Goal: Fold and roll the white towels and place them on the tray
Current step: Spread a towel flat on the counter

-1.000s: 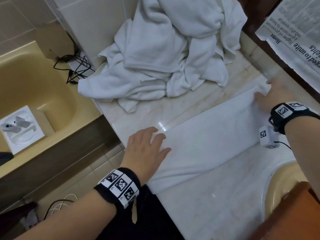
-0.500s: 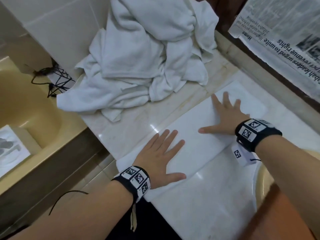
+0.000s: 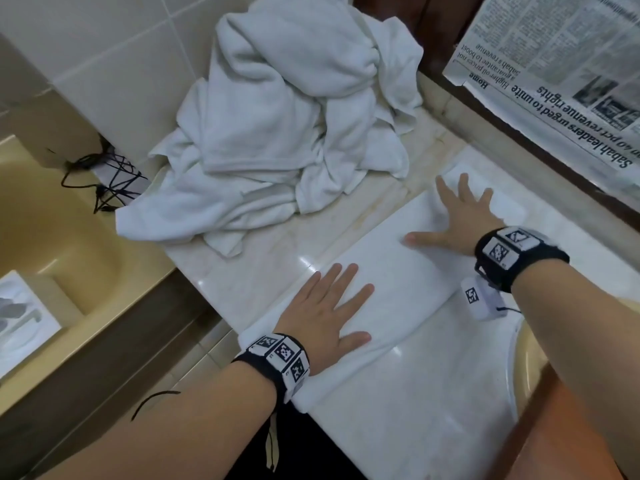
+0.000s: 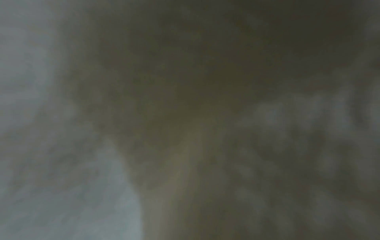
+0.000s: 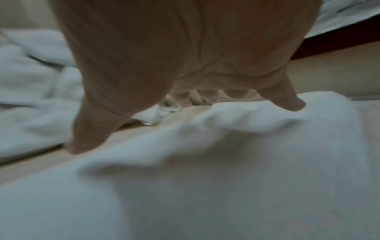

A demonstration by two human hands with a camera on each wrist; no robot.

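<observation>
Flat on the marble counter (image 3: 263, 289) lies the folded towel (image 3: 398, 271), a long white strip running from the counter's near edge up toward the back wall, and we have both palms on it. Our left hand (image 3: 325, 317) presses the near end with fingers straight and spread; our right hand (image 3: 460, 220) presses the far end the same way, fingers apart and clamped on nothing.

We judge the risks to be these. The near end overhangs the counter's front edge, so if we lift the left palm before the roll starts, that end could sag and pull the fold open. On polished marble the strip may slide rather than roll, and uneven pressure from the two hands could skew the layers so the roll comes out cone-shaped. Just behind, the heap of unfolded towels (image 3: 287, 126) sits near the strip, and a loose corner could get caught in the roll. No tray shows in any view, so we cannot say where the roll would go.

From the head view the strip looks smooth. The right wrist view shows what that one hides: a raised wrinkle of cloth bunched under the right fingertips (image 5: 292, 104), with the heap blurred at its left. The left wrist view is dark and blurred and tells us nothing.
</observation>
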